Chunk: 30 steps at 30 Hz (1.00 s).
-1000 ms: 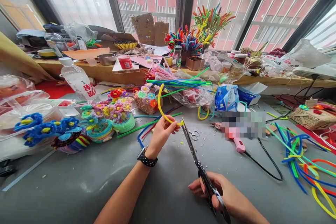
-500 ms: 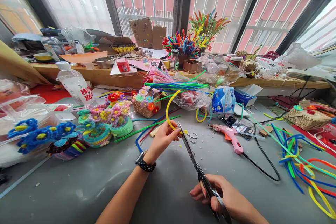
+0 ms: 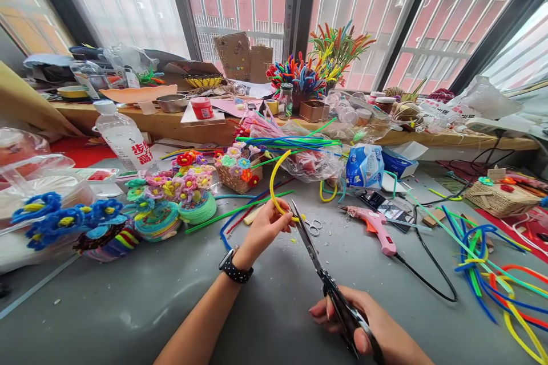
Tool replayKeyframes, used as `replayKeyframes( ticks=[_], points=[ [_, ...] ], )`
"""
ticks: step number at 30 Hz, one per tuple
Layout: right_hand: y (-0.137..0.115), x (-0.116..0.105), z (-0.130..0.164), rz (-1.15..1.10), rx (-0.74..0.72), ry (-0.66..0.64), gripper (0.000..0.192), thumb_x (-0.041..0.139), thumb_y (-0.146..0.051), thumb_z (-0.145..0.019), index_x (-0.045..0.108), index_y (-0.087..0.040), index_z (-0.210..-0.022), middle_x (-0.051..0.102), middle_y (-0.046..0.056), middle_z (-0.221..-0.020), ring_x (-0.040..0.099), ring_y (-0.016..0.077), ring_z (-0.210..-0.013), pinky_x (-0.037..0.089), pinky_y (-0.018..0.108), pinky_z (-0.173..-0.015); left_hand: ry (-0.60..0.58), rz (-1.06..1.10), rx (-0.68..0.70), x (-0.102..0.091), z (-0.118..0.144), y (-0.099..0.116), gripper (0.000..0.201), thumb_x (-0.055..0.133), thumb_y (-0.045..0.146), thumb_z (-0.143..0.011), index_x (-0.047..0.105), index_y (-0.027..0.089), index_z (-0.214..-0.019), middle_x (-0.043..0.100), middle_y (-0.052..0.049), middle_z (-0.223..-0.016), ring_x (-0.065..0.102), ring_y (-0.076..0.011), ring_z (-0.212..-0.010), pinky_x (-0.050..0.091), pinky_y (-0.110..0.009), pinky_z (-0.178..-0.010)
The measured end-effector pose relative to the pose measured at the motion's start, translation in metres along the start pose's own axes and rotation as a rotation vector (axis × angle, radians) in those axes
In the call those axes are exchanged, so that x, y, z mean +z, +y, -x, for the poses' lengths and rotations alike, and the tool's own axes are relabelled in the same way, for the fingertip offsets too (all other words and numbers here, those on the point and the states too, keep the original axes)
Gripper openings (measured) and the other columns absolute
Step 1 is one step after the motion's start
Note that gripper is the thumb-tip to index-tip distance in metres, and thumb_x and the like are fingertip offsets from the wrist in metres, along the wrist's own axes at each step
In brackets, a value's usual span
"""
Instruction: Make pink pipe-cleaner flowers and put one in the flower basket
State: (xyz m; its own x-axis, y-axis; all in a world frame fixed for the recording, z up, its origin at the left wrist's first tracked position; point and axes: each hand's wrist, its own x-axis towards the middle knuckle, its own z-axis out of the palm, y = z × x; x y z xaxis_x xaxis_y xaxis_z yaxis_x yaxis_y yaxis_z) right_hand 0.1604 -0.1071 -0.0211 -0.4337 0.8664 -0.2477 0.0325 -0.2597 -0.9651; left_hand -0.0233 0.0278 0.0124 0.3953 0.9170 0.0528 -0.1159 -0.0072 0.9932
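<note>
Near the centre of the frame, the left hand (image 3: 260, 232) holds a yellow fuzzy stem (image 3: 273, 179), thumb and fingertips closed on it in a pinch. The stem curves upward from the grip in an arc, its upper end free; a short lower length projects to the right of the fingertips and meets the blades of a large pair of scissors (image 3: 315, 259). Whether the stem lies between the blades or only behind them cannot be told.

At the lower right of centre, the right hand (image 3: 377, 322) grips the scissors by the dark handles, fingers curled around the loops, blades pointing up and left. A dark dotted watch strap (image 3: 236, 270) circles the left wrist.

Just beyond the blade tips, small silver scissors (image 3: 314, 228) lie on the grey tabletop (image 3: 141, 302), with pale scraps scattered nearby. Right of centre: pink glue gun (image 3: 377, 227), nozzle pointing left, a phone (image 3: 379, 202) lying behind it. Right edge: loose tangle of blue, green, yellow and orange stems (image 3: 475, 251). Left of centre: mint-green pot (image 3: 197, 209) bearing fuzzy flowers, near a woven basket (image 3: 240, 178). Upper left: clear bottle (image 3: 122, 136), tilted in view.
</note>
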Motion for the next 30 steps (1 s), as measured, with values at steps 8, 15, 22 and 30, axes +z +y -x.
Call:
replayKeyframes(
  ticks=[8,15,22,30],
  points=[
    [-0.007,0.001,0.001,-0.029,0.008,0.044,0.070,0.057,-0.073,-0.042,0.052,-0.014,-0.080,0.058,0.015,-0.101,0.053,0.0261,-0.094,0.042,0.036,-0.080,-0.031,-0.010,0.005,-0.001,0.000,-0.002,0.020,0.057,0.025,-0.071,0.042,0.016,-0.080,0.052,0.003,-0.064,0.055,-0.0095,-0.059,0.042,-0.020,-0.051],
    [-0.006,0.001,0.003,-0.036,0.007,0.037,0.068,0.059,-0.070,-0.045,0.052,-0.014,-0.083,0.057,0.015,-0.101,0.053,0.0262,-0.095,0.042,0.037,-0.082,-0.042,-0.006,0.016,-0.002,-0.001,-0.004,0.018,0.056,0.024,-0.072,0.041,0.016,-0.080,0.053,0.003,-0.064,0.055,-0.0087,-0.058,0.042,-0.020,-0.051],
    [-0.010,-0.002,0.004,-0.024,0.040,0.048,0.069,0.060,-0.070,-0.042,0.054,-0.013,-0.081,0.058,0.015,-0.099,0.053,0.0279,-0.095,0.043,0.038,-0.080,-0.066,-0.019,0.005,-0.002,-0.001,-0.005,0.016,0.054,0.023,-0.073,0.042,0.016,-0.080,0.053,0.003,-0.063,0.053,-0.0078,-0.056,0.042,-0.019,-0.050],
    [-0.015,-0.003,0.007,0.008,0.055,0.038,0.069,0.061,-0.069,-0.044,0.057,-0.013,-0.085,0.058,0.013,-0.098,0.054,0.0264,-0.092,0.043,0.036,-0.080,-0.056,-0.011,-0.005,-0.001,0.000,-0.002,0.017,0.056,0.024,-0.071,0.042,0.016,-0.078,0.052,0.003,-0.062,0.053,-0.0082,-0.055,0.042,-0.020,-0.050]
  ],
)
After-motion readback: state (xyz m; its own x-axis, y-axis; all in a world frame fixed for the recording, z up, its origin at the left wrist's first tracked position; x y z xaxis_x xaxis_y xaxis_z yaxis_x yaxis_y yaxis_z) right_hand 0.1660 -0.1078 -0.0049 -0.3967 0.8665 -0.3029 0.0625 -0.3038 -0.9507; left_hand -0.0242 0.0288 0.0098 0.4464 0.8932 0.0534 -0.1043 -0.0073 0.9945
